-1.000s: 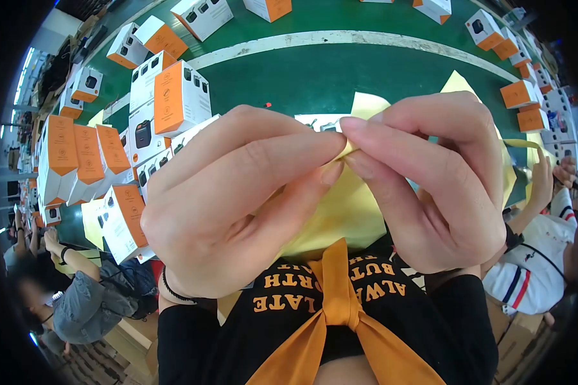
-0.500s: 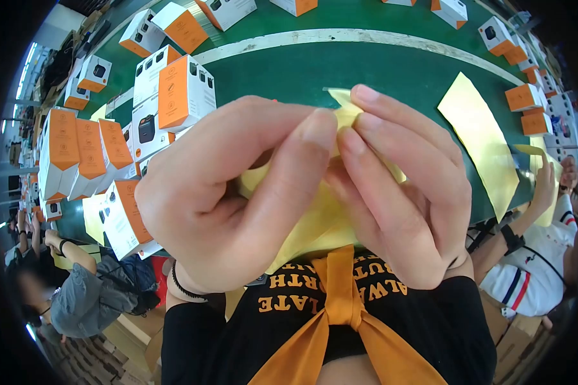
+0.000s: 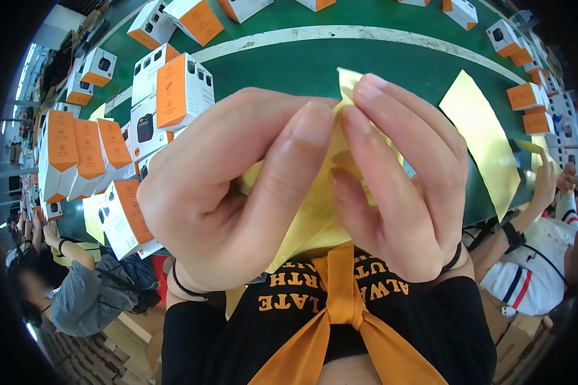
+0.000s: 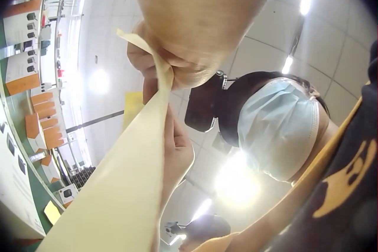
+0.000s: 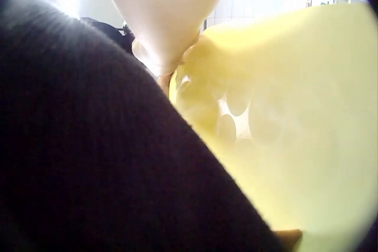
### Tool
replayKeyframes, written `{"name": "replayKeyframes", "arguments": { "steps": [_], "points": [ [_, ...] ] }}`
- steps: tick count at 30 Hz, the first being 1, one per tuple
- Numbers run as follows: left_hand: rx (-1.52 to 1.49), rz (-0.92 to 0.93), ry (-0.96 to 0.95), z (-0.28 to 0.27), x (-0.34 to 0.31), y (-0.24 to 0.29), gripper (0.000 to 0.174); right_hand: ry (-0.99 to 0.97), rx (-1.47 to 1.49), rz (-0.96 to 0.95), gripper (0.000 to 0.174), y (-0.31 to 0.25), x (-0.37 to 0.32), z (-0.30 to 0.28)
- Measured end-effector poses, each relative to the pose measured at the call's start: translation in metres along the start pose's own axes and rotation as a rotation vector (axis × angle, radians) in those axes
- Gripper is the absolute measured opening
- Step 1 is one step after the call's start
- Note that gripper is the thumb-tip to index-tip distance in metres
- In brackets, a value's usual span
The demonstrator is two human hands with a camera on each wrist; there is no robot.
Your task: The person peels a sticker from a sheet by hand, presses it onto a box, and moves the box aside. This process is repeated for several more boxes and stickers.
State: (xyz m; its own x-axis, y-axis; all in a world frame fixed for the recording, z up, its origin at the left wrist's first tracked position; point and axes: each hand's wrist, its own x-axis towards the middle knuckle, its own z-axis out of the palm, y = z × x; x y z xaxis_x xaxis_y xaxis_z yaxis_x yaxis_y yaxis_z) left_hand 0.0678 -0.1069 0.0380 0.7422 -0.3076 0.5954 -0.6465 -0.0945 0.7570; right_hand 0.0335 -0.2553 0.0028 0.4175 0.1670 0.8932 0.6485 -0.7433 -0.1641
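Observation:
Both hands meet in front of the chest at one thin yellow sheet (image 3: pixel 302 234). My left hand (image 3: pixel 231 186) pinches it between thumb and bent index finger. On the other side my right hand (image 3: pixel 414 179) pinches close to its upper corner, which pokes up above the fingertips. Much of the sheet hides behind both hands in the head view. From the left wrist, the sheet (image 4: pixel 112 181) stretches as a long pale strip from the fingers. The right wrist view shows the sheet (image 5: pixel 313 122) broad and translucent, with rounded shapes showing on it.
Another yellow sheet (image 3: pixel 481 141) lies on the green table (image 3: pixel 289 70) at the right. White-and-orange boxes (image 3: pixel 180 93) are stacked at the left, with more along the back and right. People sit at both sides; one person's hand (image 3: pixel 546 183) is at the right.
The hands have turned so the fingertips point more upward, and the right hand has shifted left. The sheet's corner has come up above the fingertips. The second sheet has come into fuller view.

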Motion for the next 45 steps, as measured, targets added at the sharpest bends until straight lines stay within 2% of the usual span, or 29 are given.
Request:
{"name": "replayKeyframes", "arguments": {
  "steps": [2, 4, 6, 7, 8, 9, 10, 12, 13, 14, 16, 17, 18, 20, 21, 23, 27, 29, 38, 45],
  "points": [
    [0.024, 0.041, -0.015, 0.001, 0.001, -0.002, 0.029, -0.004, 0.006, 0.010, 0.033, 0.002, 0.001, -0.002],
    [-0.004, -0.008, -0.048, -0.004, 0.004, -0.004, 0.030, -0.010, 0.012, 0.023, 0.031, 0.007, 0.002, -0.008],
    [-0.030, -0.059, -0.080, -0.005, 0.005, -0.007, 0.031, -0.156, -0.130, -0.119, 0.031, 0.014, 0.006, -0.019],
    [0.036, -0.175, -0.036, -0.004, 0.007, -0.010, 0.031, -0.158, -0.051, -0.139, 0.027, 0.012, 0.009, -0.023],
    [0.104, -0.294, 0.008, -0.003, 0.008, -0.014, 0.032, -0.247, 0.044, -0.115, 0.022, 0.017, 0.016, -0.037],
    [0.190, -0.329, -0.193, -0.014, 0.017, -0.026, 0.022, -0.336, 0.141, -0.090, 0.017, 0.024, 0.019, -0.051],
    [0.275, -0.366, -0.395, -0.028, 0.027, -0.043, 0.017, -0.132, 0.183, 0.084, 0.012, 0.023, 0.010, -0.052],
    [0.038, -0.217, -0.783, -0.035, 0.029, -0.073, 0.028, -0.114, 0.236, 0.338, 0.009, 0.036, 0.014, -0.049],
    [0.163, -0.136, -0.967, -0.035, 0.033, -0.081, 0.040, -0.229, 0.305, 0.429, 0.008, 0.045, 0.020, -0.049],
    [0.156, -0.145, -0.969, -0.028, 0.028, -0.090, 0.040, -0.346, 0.372, 0.521, 0.006, 0.060, 0.022, -0.048],
    [0.471, -0.154, -0.813, -0.005, 0.010, -0.108, 0.045, -0.658, 0.580, 0.782, 0.005, 0.099, 0.018, -0.036],
    [0.433, -0.346, -0.870, 0.005, 0.011, -0.112, 0.048, -0.788, 0.634, 0.770, 0.006, 0.117, 0.012, -0.026],
    [0.423, -0.351, -0.875, 0.010, 0.010, -0.119, 0.048, -0.825, 0.700, 0.775, 0.006, 0.126, 0.005, -0.014],
    [0.476, -0.358, -0.908, 0.017, 0.008, -0.130, 0.045, -1.004, 0.737, 0.916, 0.008, 0.128, 0.004, 0.002],
    [0.471, -0.365, -0.914, 0.018, 0.010, -0.129, 0.045, -1.008, 0.741, 0.925, 0.008, 0.131, 0.000, 0.010],
    [0.385, -0.578, -0.926, 0.018, 0.018, -0.123, 0.038, -1.092, 0.849, 0.965, 0.010, 0.136, -0.007, 0.023],
    [0.313, -0.596, -0.865, 0.020, 0.013, -0.129, 0.033, -1.156, 0.848, 1.020, 0.011, 0.143, -0.013, 0.037],
    [0.276, -0.508, -0.854, 0.019, 0.010, -0.136, 0.032, -1.193, 0.833, 1.016, 0.012, 0.147, -0.017, 0.041],
    [0.265, -0.475, -0.845, 0.019, 0.009, -0.141, 0.030, -1.205, 0.886, 1.114, 0.012, 0.153, -0.026, 0.054],
    [0.248, -0.502, -0.868, 0.019, 0.010, -0.142, 0.030, -1.195, 0.834, 1.068, 0.010, 0.152, -0.033, 0.057]
  ]
}}
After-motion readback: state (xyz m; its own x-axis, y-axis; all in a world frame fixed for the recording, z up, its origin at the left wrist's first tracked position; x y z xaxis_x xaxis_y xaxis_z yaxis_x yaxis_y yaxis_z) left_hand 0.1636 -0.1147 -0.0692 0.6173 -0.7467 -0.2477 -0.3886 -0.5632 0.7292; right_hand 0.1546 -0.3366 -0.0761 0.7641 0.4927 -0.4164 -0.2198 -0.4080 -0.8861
